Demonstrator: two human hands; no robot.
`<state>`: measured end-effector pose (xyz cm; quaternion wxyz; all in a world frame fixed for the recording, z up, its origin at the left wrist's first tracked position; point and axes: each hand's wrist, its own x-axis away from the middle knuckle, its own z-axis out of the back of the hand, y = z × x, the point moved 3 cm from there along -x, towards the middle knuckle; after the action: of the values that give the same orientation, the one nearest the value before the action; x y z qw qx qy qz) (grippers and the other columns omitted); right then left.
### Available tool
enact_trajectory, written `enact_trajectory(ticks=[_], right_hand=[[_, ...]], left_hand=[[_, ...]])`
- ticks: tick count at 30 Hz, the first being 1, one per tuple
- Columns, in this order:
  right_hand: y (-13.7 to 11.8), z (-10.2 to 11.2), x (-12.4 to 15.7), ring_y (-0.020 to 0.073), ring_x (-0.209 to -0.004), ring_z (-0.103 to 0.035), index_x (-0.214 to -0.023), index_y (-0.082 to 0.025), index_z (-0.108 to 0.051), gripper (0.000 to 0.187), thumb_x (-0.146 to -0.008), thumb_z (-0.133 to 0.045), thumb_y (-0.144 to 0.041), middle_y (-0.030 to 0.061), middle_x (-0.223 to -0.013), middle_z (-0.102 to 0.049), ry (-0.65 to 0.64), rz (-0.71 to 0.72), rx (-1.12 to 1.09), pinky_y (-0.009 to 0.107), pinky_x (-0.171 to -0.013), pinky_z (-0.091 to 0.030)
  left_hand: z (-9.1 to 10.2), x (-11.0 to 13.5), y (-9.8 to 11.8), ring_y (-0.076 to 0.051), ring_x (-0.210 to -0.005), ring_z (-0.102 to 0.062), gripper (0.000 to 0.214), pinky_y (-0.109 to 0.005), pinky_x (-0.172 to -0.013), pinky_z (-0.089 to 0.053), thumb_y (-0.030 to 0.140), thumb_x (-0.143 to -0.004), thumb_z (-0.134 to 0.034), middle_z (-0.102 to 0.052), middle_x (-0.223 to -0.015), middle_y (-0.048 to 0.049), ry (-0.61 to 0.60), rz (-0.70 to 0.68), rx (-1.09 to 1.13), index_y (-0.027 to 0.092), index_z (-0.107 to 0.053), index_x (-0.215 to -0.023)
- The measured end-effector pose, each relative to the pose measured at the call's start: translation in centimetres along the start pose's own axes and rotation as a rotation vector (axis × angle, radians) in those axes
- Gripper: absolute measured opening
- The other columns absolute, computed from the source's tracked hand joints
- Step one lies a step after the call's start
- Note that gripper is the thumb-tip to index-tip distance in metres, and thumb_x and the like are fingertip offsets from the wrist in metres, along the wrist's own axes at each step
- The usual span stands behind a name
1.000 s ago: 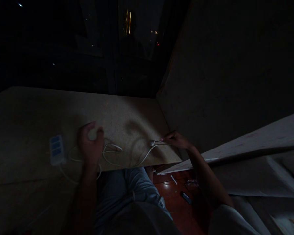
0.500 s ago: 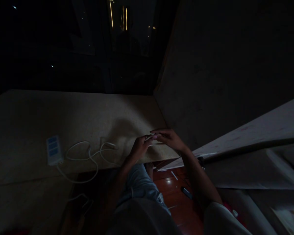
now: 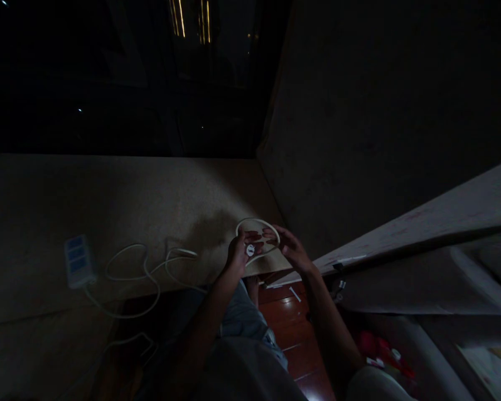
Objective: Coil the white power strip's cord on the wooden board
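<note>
My left hand (image 3: 237, 253) grips a white power cord near its end, where a round white plug (image 3: 250, 250) with dark prongs shows by the thumb. From there the cord (image 3: 255, 219) bends up into an open loop. My right hand (image 3: 291, 248) holds the loop's right side between thumb and fingers. Both hands are above the front right part of a pale ledge (image 3: 150, 189). On the left lies a white power strip (image 3: 80, 262) with blue socket faces, and slack cord (image 3: 127, 278) curls from it across the ledge.
A dark window (image 3: 217, 67) rises behind the ledge, and a wall panel (image 3: 359, 139) stands to the right. Below is a reddish floor (image 3: 284, 320) with a white strip (image 3: 295, 294) on it. Red items (image 3: 379, 351) lie at the lower right beside grey cushions (image 3: 404, 284).
My hands have moved slightly apart, and a loop of cord now stands between them. The plug shows in my left hand. The view has shifted slightly.
</note>
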<state>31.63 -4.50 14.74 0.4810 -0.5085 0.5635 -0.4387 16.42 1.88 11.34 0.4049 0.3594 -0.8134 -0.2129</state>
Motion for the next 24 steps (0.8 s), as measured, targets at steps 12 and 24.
enact_trajectory(ticks=[12,24], right_hand=[[5.5,-3.5,0.2,0.0319,-0.139,-0.042,-0.124,-0.027,-0.064,0.059,-0.072,-0.077,-0.053,0.0095,-0.137,-0.06,0.384,0.019,0.045,0.049,-0.114,-0.035],[5.9,-5.0,-0.7,0.0258,-0.121,-0.057,-0.112,-0.02,-0.067,0.044,-0.088,-0.056,-0.056,0.0092,-0.119,-0.07,0.557,0.076,0.033,0.042,-0.106,-0.041]], left_hand=[[-1.7,-1.0,-1.1,-0.021,-0.09,-0.069,0.051,-0.027,-0.065,-0.052,0.065,-0.084,-0.055,-0.072,-0.109,-0.0121,0.081,-0.042,-0.018,0.019,-0.073,-0.097],[-2.6,0.1,-0.3,-0.025,-0.097,-0.066,0.036,-0.032,-0.08,-0.05,0.048,-0.072,-0.073,-0.069,-0.096,-0.0086,0.016,-0.278,-0.318,0.018,-0.064,-0.09]])
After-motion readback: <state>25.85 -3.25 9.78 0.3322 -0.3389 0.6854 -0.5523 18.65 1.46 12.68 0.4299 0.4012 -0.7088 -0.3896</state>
